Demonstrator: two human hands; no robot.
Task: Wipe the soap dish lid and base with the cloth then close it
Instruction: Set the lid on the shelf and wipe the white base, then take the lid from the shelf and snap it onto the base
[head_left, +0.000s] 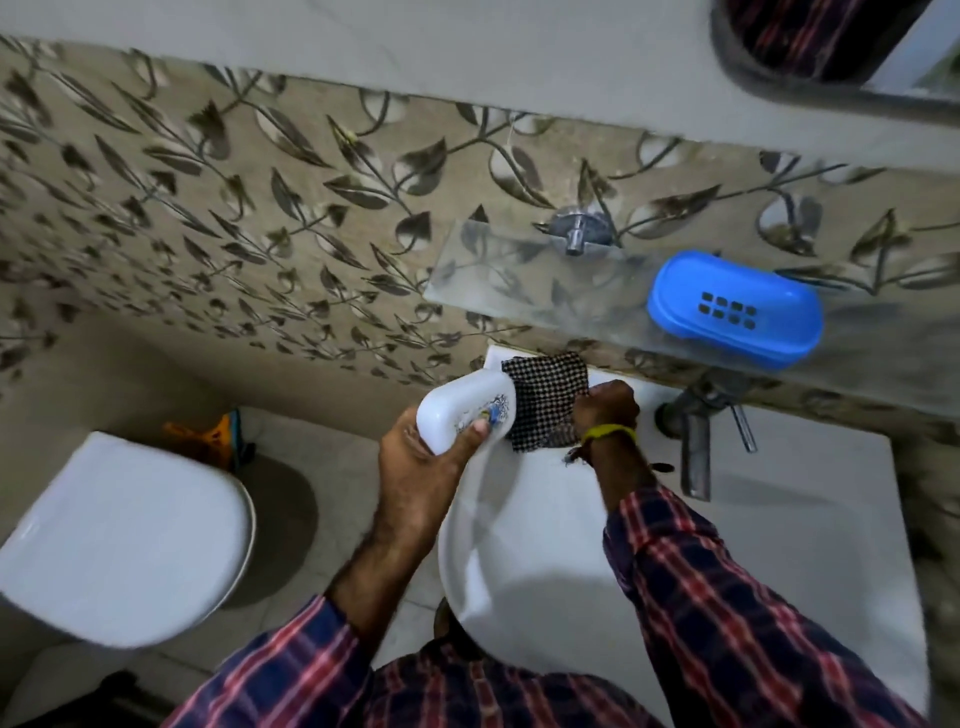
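Above the white sink (545, 571), left fingers (475, 431) clamped on white lid (462, 410), right fingers (605, 402) bunching checked cloth (545, 400) against it.

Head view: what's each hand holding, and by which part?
Left hand grips the white soap dish lid by its near end, thumb on top. Right hand holds the checked cloth by its right edge.

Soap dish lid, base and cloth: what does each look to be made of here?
Soap dish lid, gripped by the left hand: likely glossy white moulded plastic with a printed motif, smooth and rounded. Blue base on the glass shelf: probably plastic too, uniform colour with moulded drain slots. Cloth, held by the right hand: woven fabric in a fine dark-and-light check, limp and matte.
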